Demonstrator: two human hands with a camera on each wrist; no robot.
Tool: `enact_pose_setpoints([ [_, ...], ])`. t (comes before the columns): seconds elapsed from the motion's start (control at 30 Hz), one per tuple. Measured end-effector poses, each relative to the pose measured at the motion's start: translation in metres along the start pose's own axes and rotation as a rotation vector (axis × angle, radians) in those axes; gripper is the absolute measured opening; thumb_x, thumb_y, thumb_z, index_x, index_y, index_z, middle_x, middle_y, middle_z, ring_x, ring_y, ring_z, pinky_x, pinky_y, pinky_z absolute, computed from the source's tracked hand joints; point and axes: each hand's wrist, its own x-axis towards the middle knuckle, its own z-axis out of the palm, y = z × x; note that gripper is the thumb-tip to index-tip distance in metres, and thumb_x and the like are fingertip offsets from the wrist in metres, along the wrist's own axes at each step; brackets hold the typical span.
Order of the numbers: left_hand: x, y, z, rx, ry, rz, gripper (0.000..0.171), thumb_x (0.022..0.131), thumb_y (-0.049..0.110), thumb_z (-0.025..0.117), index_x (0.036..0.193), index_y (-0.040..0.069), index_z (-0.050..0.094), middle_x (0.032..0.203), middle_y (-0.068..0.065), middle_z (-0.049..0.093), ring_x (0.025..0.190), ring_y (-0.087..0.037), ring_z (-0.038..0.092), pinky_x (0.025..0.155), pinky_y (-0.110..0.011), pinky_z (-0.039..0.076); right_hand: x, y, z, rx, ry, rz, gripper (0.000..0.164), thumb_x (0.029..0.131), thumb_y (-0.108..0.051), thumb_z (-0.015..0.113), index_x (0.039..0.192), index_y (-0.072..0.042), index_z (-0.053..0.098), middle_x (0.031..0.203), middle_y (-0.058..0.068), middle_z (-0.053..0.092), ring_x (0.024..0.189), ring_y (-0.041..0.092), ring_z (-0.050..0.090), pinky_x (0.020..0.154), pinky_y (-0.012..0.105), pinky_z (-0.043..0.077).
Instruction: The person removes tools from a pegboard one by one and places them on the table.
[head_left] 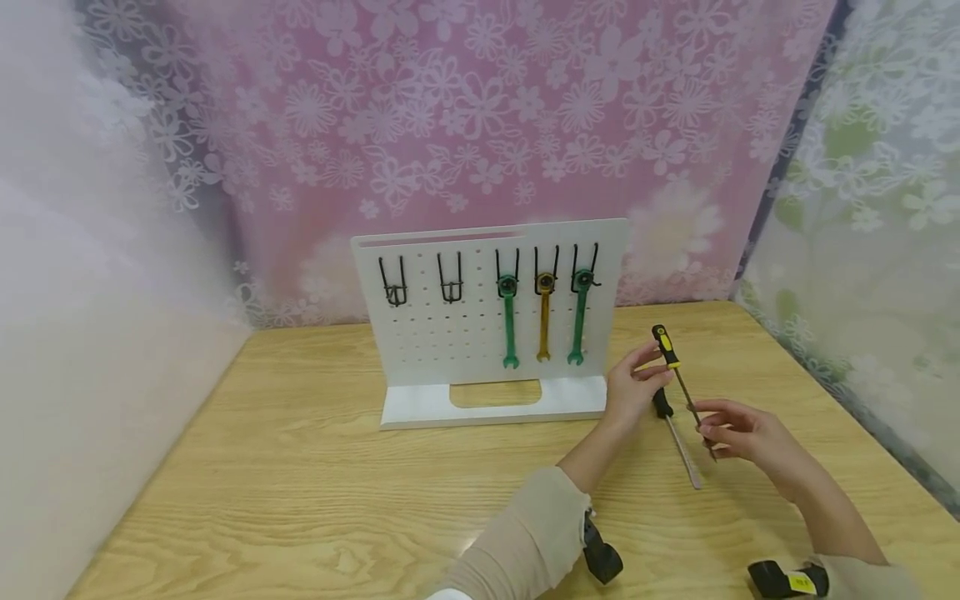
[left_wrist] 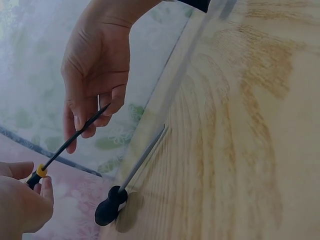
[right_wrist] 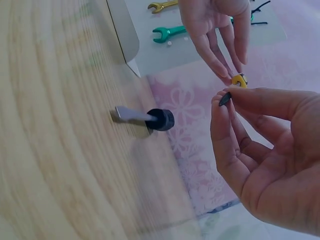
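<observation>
Above the right part of the table, a yellow and black screwdriver [head_left: 666,347] is held aslant between both hands. The left hand [head_left: 632,388] pinches it at the handle, near the yellow collar [left_wrist: 42,170]. At the other end, the right hand [head_left: 753,437] pinches the dark shaft near its tip [right_wrist: 225,99] between thumb and fingers. Beneath them a second screwdriver [head_left: 682,450], with a black handle [left_wrist: 110,205] and a bright flat blade [right_wrist: 131,114], lies on the wooden table.
A white pegboard stand [head_left: 420,350] stands at the table's back. From its hooks hang a green wrench [head_left: 509,325], a yellow wrench [head_left: 544,321] and another green wrench [head_left: 580,321]. Two more black hooks [head_left: 451,287] are on its left side. Patterned cloth [head_left: 480,125] hangs behind.
</observation>
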Motion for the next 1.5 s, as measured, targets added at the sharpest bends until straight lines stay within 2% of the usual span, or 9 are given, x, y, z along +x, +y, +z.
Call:
enact_pose_setpoints([
  [0.27,-0.002,-0.014,0.004,-0.021,-0.064,-0.121,0.034,0.081,-0.008,0.063,0.111,0.007,0.064,0.098,0.001,0.063,0.087,-0.018,0.062,0.077,-0.028,0.051,-0.003,0.01,-0.011,0.03,-0.043,0.043,0.034,0.096,-0.013,0.05,0.128,-0.001,0.049,0.099,0.016,0.055,0.086,0.022,0.059,0.071,0.031,0.052],
  [0.4,-0.002,-0.019,0.006,-0.117,-0.116,-0.2,0.035,0.083,-0.01,0.059,0.115,0.004,0.061,0.102,-0.003,0.061,0.088,-0.022,0.061,0.08,-0.03,0.05,-0.003,0.013,-0.016,0.045,-0.043,0.101,0.035,0.096,-0.015,0.05,0.128,0.001,0.048,0.102,0.015,0.056,0.088,0.021,0.058,0.072,0.032,0.052],
  [0.53,-0.004,-0.026,0.011,-0.236,-0.161,-0.293,0.034,0.086,-0.011,0.054,0.119,-0.002,0.057,0.107,-0.009,0.059,0.091,-0.026,0.06,0.084,-0.034,0.049,-0.006,0.015,-0.024,0.063,-0.063,0.135,0.031,0.096,-0.016,0.05,0.125,-0.005,0.052,0.104,0.009,0.058,0.088,0.019,0.057,0.073,0.031,0.051],
  [0.67,-0.007,-0.033,0.016,-0.259,-0.19,-0.351,0.036,0.088,-0.01,0.051,0.123,-0.004,0.053,0.113,-0.012,0.056,0.094,-0.028,0.059,0.087,-0.035,0.047,-0.01,0.018,-0.031,0.099,-0.103,0.154,0.025,0.096,-0.015,0.049,0.12,-0.015,0.057,0.103,0.004,0.058,0.087,0.018,0.056,0.074,0.032,0.051],
  [0.8,-0.009,-0.04,0.019,-0.289,-0.181,-0.401,0.037,0.089,-0.01,0.049,0.126,-0.006,0.049,0.117,-0.015,0.053,0.099,-0.032,0.057,0.089,-0.037,0.046,-0.012,0.023,-0.035,0.116,-0.126,0.193,0.023,0.096,-0.015,0.051,0.117,-0.018,0.059,0.102,0.003,0.057,0.086,0.016,0.056,0.074,0.033,0.051],
  [1.0,-0.011,-0.051,0.025,-0.362,-0.143,-0.475,0.04,0.088,-0.015,0.043,0.128,-0.008,0.045,0.125,-0.021,0.047,0.104,-0.038,0.052,0.092,-0.041,0.043,-0.013,0.03,-0.04,0.116,-0.155,0.203,0.024,0.095,-0.014,0.051,0.118,-0.014,0.059,0.102,0.004,0.058,0.086,0.013,0.057,0.073,0.032,0.052],
  [1.3,-0.016,-0.056,0.029,-0.359,-0.108,-0.511,0.05,0.083,-0.021,0.042,0.131,-0.01,0.042,0.13,-0.025,0.042,0.104,-0.037,0.05,0.093,-0.041,0.042,-0.01,0.039,-0.039,0.164,-0.186,0.224,0.031,0.095,-0.011,0.051,0.124,0.001,0.051,0.101,0.004,0.058,0.087,0.015,0.058,0.072,0.032,0.052],
  [1.5,-0.019,-0.053,0.031,-0.353,-0.115,-0.532,0.046,0.086,-0.017,0.043,0.131,-0.013,0.038,0.132,-0.028,0.039,0.111,-0.04,0.045,0.094,-0.042,0.04,-0.01,0.04,-0.038,0.2,-0.186,0.24,0.033,0.096,-0.009,0.049,0.124,0.006,0.049,0.098,0.006,0.061,0.084,0.018,0.06,0.071,0.033,0.053],
])
